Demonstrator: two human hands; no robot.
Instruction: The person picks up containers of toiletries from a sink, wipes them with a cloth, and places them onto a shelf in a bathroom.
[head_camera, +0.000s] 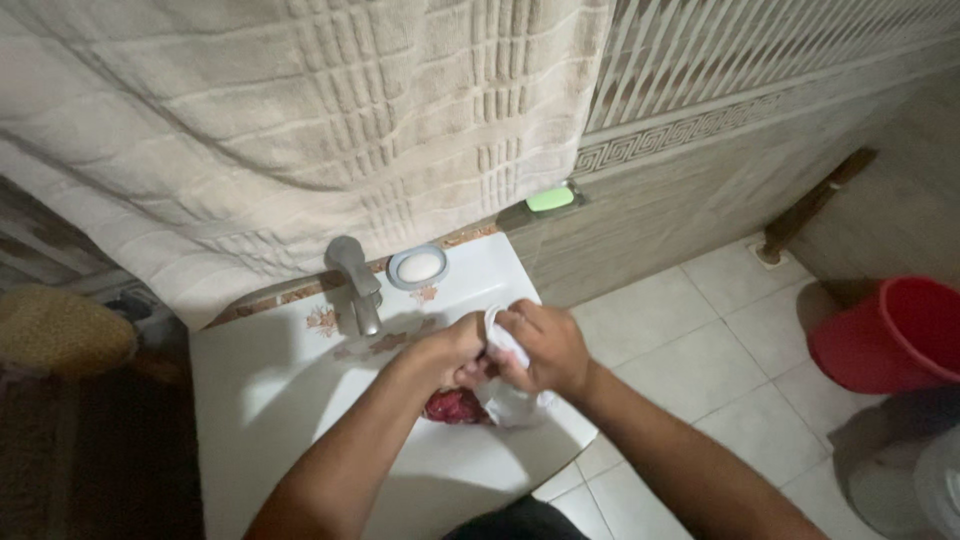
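Over the white washbasin (250, 400) my left hand (450, 350) and my right hand (545, 345) are pressed together, both gripping a small white cloth (510, 385) that hangs down between them. A dark red cloth (455, 407) lies in the basin just under my left hand. The grey metal tap (355, 280) stands at the back of the basin, a little to the left of my hands.
A white soap bar in a round dish (417, 267) sits by the tap. A green soap (550, 198) rests on the tiled wall ledge. A large beige towel (300, 120) hangs above. A red bucket (895, 335) stands on the tiled floor at right.
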